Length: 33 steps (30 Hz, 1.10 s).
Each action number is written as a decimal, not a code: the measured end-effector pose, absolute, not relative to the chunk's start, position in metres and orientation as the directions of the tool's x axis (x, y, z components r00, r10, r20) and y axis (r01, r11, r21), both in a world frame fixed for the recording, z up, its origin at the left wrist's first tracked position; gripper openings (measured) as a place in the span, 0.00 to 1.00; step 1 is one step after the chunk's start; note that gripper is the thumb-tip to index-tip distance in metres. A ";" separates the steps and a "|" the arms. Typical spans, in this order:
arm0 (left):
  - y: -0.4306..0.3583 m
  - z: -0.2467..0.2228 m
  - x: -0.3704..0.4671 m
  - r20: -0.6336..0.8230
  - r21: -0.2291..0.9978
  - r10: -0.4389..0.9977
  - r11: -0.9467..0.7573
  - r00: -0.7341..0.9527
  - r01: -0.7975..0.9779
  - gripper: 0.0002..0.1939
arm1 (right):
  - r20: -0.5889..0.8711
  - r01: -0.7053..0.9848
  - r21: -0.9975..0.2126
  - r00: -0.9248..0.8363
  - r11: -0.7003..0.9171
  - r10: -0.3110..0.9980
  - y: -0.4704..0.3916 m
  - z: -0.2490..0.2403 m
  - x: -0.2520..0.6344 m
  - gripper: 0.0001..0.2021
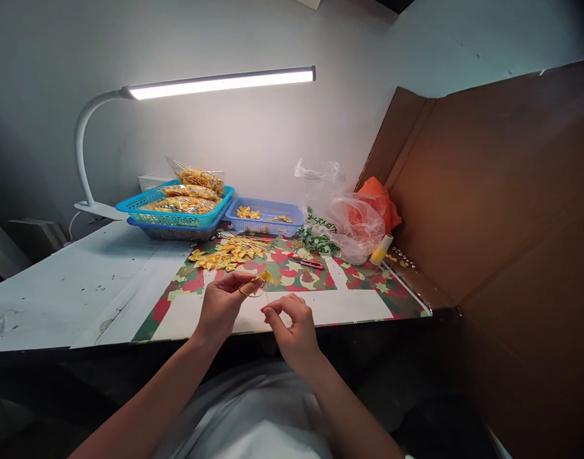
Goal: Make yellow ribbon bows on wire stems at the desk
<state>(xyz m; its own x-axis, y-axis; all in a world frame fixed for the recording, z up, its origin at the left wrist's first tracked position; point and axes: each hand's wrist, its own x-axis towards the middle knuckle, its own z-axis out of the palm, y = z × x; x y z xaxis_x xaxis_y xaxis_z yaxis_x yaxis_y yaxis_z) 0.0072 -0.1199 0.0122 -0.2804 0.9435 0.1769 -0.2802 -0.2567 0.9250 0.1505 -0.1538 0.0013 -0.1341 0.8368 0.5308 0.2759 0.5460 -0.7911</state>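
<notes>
Near the front edge of the table, my left hand (221, 303) is closed, pinching a thin gold hoop (252, 296) with a small yellow bow (266, 276) at its upper end. Below and to the right, my right hand (292, 324) pinches a fine thread or wire (267, 297) that runs up toward the bow. Just beyond both hands lies a loose pile of yellow bows (222, 256) on a red, green and cream patterned sheet (311, 280). Thin gold pieces (256, 241) lie behind the pile, and a slim red and black tool (306, 262) rests to its right.
A turquoise basket (175, 218) with bagged yellow pieces stands at the back left, beside a blue basket (289, 218) with yellow bits. Plastic bags (354, 229) and a yellow bottle (380, 250) sit right. Cardboard (502, 185) walls that side. A lit lamp (220, 83) hangs above.
</notes>
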 end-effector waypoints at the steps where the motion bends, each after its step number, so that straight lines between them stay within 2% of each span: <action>1: -0.119 0.012 0.007 0.177 0.927 0.940 -0.259 -0.292 -0.272 0.12 | 0.531 0.283 -0.786 -0.148 0.550 0.835 -0.155 0.001 0.152 0.10; 13: -0.120 0.009 0.007 0.179 0.934 0.942 -0.253 -0.283 -0.253 0.12 | 0.602 0.192 -0.754 -0.179 0.628 0.778 -0.171 0.009 0.178 0.10; 16: -0.123 0.011 0.009 0.174 0.936 0.945 -0.246 -0.277 -0.251 0.12 | 0.628 0.230 -0.737 -0.115 0.636 0.769 -0.173 0.012 0.183 0.10; 21: -0.121 0.008 0.008 0.119 0.942 0.963 -0.187 -0.243 -0.280 0.12 | 0.718 0.394 -0.662 0.090 0.638 0.690 -0.169 0.012 0.189 0.07; 23: -0.121 0.008 0.007 0.045 0.942 0.984 -0.099 -0.173 -0.322 0.12 | 0.707 0.333 -0.697 0.168 0.635 0.687 -0.166 0.013 0.191 0.05; 26: -0.122 0.011 0.009 -0.078 0.917 0.996 0.053 -0.048 -0.395 0.12 | 0.622 0.117 -0.782 0.224 0.613 0.751 -0.161 0.017 0.191 0.03; 30: -0.126 0.014 0.015 -0.173 0.875 0.984 0.173 0.042 -0.451 0.14 | 0.482 -0.095 -0.861 0.153 0.499 0.862 -0.155 0.027 0.188 0.03; 33: -0.128 0.013 0.016 -0.173 0.886 0.983 0.185 0.067 -0.426 0.14 | 0.360 -0.238 -0.898 0.087 0.370 0.929 -0.152 0.035 0.184 0.08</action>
